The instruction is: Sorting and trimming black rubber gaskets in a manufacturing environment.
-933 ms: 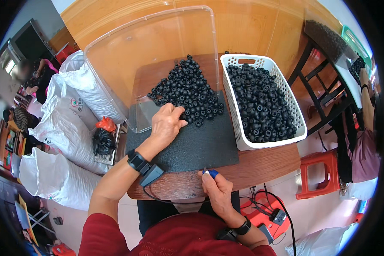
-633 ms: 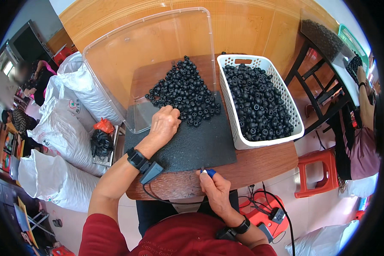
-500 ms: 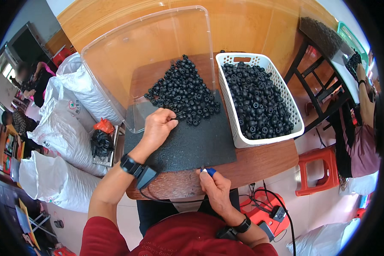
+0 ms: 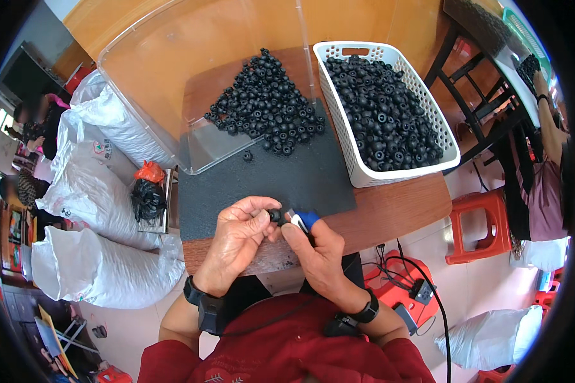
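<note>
Head | left hand (image 4: 235, 237): black piece (image 4: 275, 216) (pinched) | right hand (image 4: 319, 254): small tool (image 4: 298, 222)

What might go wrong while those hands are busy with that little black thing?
The small tool in the right hand is very near the left hand, so a slip might poke a finger.

The little black piece is pinched between fingertips, so it might pop out and roll away.

The white basket looks very full of black pieces, so a bump might spill some.
</note>
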Demonstrator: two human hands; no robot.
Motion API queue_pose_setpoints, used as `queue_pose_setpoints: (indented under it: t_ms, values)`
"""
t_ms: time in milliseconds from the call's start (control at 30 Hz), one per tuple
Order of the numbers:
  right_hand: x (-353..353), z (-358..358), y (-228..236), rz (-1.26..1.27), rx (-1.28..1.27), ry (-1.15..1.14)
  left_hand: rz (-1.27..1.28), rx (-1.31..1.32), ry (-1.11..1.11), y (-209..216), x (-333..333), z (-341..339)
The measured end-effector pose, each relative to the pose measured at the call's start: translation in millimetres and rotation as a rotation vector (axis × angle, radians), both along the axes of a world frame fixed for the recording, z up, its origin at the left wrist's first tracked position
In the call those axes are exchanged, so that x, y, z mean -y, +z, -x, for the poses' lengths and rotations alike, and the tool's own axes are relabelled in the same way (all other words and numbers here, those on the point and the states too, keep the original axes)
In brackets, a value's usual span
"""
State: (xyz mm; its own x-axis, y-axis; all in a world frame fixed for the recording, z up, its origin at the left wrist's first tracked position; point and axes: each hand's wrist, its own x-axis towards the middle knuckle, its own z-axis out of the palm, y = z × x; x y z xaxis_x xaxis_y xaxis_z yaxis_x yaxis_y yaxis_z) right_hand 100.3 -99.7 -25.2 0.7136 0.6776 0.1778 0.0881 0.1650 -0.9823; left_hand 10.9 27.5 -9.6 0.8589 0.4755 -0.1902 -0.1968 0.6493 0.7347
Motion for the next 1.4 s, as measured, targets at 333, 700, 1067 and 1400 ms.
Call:
queue_pose_setpoints:
  t_ms: [333,700,1067,1400]
  values:
    - [3,1,0,-0.033,0.169,-0.031,-0.481,-0.152,0.094,9,24,5]
    - [3,0,4,-0.054,0.333,-0.064,-0.243,-0.055,0.06,10,23,9]
    - [4,2,5,0.03,0.349,0.01,-0.295,-0.054,0.092,3,24,15]
    - [4,2,1,0.04,0.36,0.027,-0.398,-0.112,0.119,0,27,16]
